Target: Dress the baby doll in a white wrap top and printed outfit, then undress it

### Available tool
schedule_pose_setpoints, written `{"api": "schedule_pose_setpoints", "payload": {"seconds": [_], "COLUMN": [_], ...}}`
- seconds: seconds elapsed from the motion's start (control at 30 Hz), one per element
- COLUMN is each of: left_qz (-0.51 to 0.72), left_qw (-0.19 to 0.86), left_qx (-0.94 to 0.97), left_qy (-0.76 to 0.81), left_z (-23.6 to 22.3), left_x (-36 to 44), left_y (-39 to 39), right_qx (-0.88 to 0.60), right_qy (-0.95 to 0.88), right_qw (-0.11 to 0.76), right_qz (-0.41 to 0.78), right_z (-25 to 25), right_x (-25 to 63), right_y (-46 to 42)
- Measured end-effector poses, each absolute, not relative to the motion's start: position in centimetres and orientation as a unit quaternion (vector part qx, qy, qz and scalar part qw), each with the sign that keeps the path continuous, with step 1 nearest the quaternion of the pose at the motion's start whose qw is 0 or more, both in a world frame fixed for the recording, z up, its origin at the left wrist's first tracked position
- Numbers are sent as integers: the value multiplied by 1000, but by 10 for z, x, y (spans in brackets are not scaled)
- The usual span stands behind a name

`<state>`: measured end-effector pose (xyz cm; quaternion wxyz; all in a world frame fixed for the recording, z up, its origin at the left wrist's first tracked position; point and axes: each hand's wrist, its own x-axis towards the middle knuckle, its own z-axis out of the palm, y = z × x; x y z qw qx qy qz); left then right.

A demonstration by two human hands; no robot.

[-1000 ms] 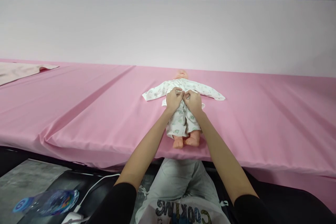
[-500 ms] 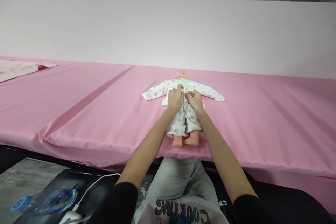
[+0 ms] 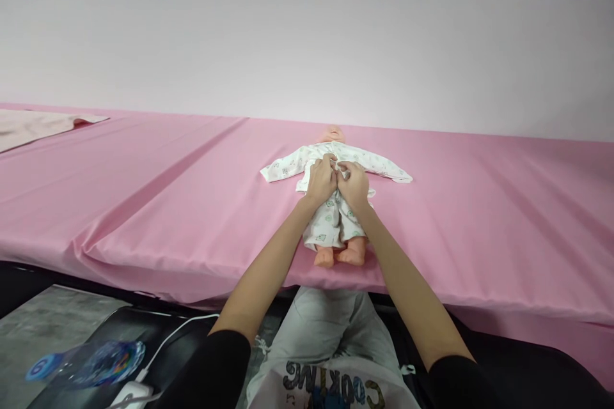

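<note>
A baby doll [image 3: 354, 252] lies on its back with its feet toward me. It wears a white printed long-sleeved top [image 3: 286, 165], both sleeves spread out sideways, and matching printed trousers [image 3: 326, 226]. My left hand [image 3: 322, 179] is closed on the front of the top at chest height, fingertips pinching the cloth. Close beside it, my right hand [image 3: 353, 183] also pinches the top's front, its thumb and fingers pressed together. The fingertips nearly meet, and the hands hide the doll's middle. Whatever fastener may be between the fingers is too small to make out.
A pink cloth [image 3: 182, 217] covers the table, with a white wall [image 3: 307, 57] behind it. At the far left lies a folded pale cloth [image 3: 43, 126]. A plastic bottle [image 3: 96, 363] and a white plug with a cable [image 3: 137, 391] rest on a black chair at lower left.
My right hand has moved slightly left and up, closer to my left hand at the top's front. The left hand and the doll stay nearly in place.
</note>
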<state>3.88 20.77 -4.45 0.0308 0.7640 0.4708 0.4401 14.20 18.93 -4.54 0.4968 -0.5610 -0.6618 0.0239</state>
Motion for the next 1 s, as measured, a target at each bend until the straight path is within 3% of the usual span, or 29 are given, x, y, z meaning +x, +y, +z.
{"api": "schedule_pose_setpoints", "payload": {"seconds": [0.13, 0.47, 0.6, 0.8, 1.0], "left_qz": [419, 337, 353, 463, 422], "left_qw": [7, -64, -16, 24, 52], "left_qx": [752, 789, 798, 768, 811], "left_qy": [509, 509, 487, 442, 402], "left_z": [-43, -37, -31, -30, -30], "left_x": [37, 28, 24, 24, 25], "left_y": [204, 190, 190, 188, 186], "right_qx": [-513, -487, -512, -659, -662], "right_qy": [-731, -737, -731, -646, -659], "right_qw": [450, 468, 451, 382, 354], "right_qz": [-13, 20, 18, -49, -46], "right_z": [-45, -50, -49, -40, -37], "right_x": [140, 147, 151, 161, 168], "right_y": [186, 188, 186, 179, 179]}}
